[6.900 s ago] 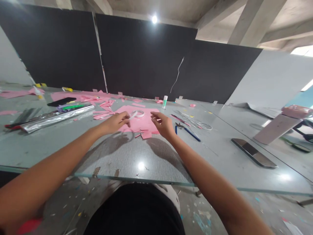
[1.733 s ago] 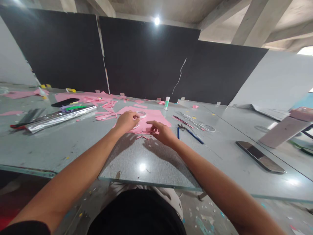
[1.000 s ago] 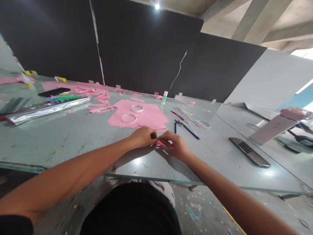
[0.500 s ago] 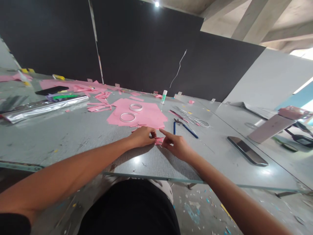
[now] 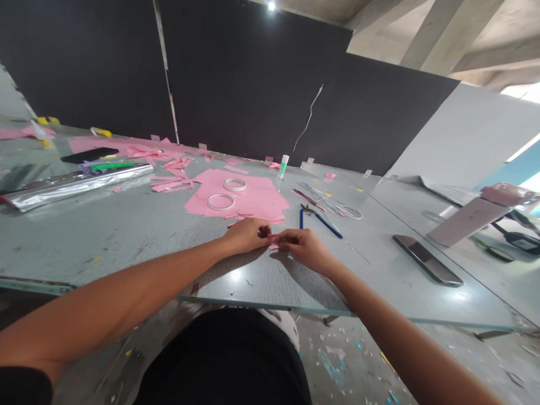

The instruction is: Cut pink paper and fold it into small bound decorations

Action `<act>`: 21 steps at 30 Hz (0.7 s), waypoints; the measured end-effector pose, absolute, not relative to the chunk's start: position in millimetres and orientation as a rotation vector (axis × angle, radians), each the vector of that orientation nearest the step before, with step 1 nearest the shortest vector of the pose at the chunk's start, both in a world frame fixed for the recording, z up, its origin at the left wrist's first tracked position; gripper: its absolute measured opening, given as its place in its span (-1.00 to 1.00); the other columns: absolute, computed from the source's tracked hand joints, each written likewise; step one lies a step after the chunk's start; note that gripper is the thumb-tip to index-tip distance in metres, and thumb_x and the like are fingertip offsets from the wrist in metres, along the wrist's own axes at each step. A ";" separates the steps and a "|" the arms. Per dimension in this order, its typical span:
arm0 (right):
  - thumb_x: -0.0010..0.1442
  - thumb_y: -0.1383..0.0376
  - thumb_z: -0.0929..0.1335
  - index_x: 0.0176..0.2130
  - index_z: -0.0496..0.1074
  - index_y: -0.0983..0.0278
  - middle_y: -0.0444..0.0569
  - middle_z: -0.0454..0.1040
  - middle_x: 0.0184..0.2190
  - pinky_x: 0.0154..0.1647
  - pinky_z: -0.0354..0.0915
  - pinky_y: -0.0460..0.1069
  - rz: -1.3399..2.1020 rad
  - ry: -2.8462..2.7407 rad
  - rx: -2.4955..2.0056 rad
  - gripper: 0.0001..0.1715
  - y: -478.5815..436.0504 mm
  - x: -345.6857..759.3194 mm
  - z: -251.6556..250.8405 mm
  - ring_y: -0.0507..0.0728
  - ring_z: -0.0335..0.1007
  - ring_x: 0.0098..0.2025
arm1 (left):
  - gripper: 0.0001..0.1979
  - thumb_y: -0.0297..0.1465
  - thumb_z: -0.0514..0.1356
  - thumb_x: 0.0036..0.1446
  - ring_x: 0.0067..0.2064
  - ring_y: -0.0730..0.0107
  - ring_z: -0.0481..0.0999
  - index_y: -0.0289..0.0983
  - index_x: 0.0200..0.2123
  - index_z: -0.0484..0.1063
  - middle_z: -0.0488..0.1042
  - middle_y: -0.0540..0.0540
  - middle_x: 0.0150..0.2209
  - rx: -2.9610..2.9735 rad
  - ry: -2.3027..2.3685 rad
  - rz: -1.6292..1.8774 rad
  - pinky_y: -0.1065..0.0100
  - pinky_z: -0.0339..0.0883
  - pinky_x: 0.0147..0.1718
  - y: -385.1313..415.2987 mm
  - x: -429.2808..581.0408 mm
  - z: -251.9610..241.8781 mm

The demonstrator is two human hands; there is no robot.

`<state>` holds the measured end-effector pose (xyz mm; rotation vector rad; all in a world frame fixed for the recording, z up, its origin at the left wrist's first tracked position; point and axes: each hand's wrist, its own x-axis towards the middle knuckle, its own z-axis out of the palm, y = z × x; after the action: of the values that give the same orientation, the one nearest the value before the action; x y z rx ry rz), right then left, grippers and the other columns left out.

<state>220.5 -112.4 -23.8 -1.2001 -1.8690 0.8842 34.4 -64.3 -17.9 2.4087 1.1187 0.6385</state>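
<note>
The left hand (image 5: 246, 236) and right hand (image 5: 304, 250) meet over the desk (image 5: 126, 247), near its front edge. Their fingertips come together on a small pink paper scrap (image 5: 273, 242), with each grip clamped on it from its own side. The scrap sits between the hands, just above the desk, and the fingers hide much of it, so its exact shape cannot be told.

Just beyond the hands lies a large pink sheet (image 5: 257, 199), with two white tape rolls on it: one (image 5: 220, 202) nearer the left hand and one (image 5: 235, 184) farther back. Loose pink strips (image 5: 171, 183) lie left of the sheet, and a foil roll (image 5: 76, 187) lies farther left, beyond them. Past the foil are a phone (image 5: 86, 154) and a green marker (image 5: 112, 166). To the right of the sheet are blue-handled pliers (image 5: 310, 210) and a blue pen (image 5: 329, 225), with a glue stick (image 5: 283, 166) standing upright near the far edge. A dark metal plate (image 5: 426, 260) lies well off to the right.
</note>
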 end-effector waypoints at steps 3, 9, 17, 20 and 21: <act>0.04 0.27 0.34 -0.29 0.53 0.26 -0.05 0.55 -0.41 -0.36 0.30 -0.01 0.924 -1.895 -1.176 -0.78 -110.1 221.5 -23.7 0.07 0.41 -0.41 | -0.83 -0.25 0.22 -0.03 -0.34 0.37 0.48 -0.21 -0.41 0.48 0.54 0.01 -0.38 2.398 1.127 0.635 0.40 0.22 -0.41 -65.1 35.1 -17.6; 0.03 0.26 0.32 -0.26 0.16 0.21 -0.23 0.41 -0.58 -0.51 0.18 -0.07 0.876 -1.799 -1.213 -0.73 -106.7 218.5 -29.6 0.03 0.32 -0.54 | -0.85 -0.27 0.21 -0.03 -0.37 0.36 0.47 -0.21 -0.39 0.48 0.54 0.00 -0.40 2.412 1.181 0.613 0.39 0.20 -0.44 -66.3 35.6 -15.1; -0.03 0.30 0.34 -0.30 -0.02 0.17 -0.25 0.42 -0.55 -0.51 0.15 -0.09 0.829 -1.849 -1.341 -0.59 -101.8 210.8 -32.9 0.02 0.29 -0.54 | -0.79 -0.20 0.19 -0.02 -0.36 0.36 0.47 -0.22 -0.39 0.49 0.53 -0.02 -0.40 2.406 1.221 0.600 0.41 0.18 -0.46 -69.9 36.5 -11.5; -0.03 0.34 0.31 -0.29 -0.02 0.17 -0.24 0.43 -0.54 -0.48 0.15 -0.09 0.786 -1.898 -1.381 -0.62 -101.0 210.2 -30.4 0.03 0.30 -0.52 | -0.75 -0.17 0.18 0.00 -0.38 0.37 0.47 -0.22 -0.38 0.49 0.53 -0.03 -0.41 2.409 1.205 0.599 0.42 0.16 -0.47 -69.1 36.4 -12.2; -0.03 0.35 0.30 -0.29 -0.02 0.17 -0.24 0.42 -0.54 -0.47 0.15 -0.08 0.756 -1.914 -1.401 -0.62 -101.0 210.1 -29.8 0.03 0.31 -0.52 | -0.73 -0.16 0.17 0.00 -0.38 0.38 0.46 -0.23 -0.37 0.49 0.53 -0.03 -0.42 2.409 1.201 0.596 0.42 0.16 -0.47 -68.7 36.3 -12.5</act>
<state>210.1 -101.0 -29.8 -1.4005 -1.9142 0.7557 36.3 -68.7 -12.5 2.4087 1.2006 0.5959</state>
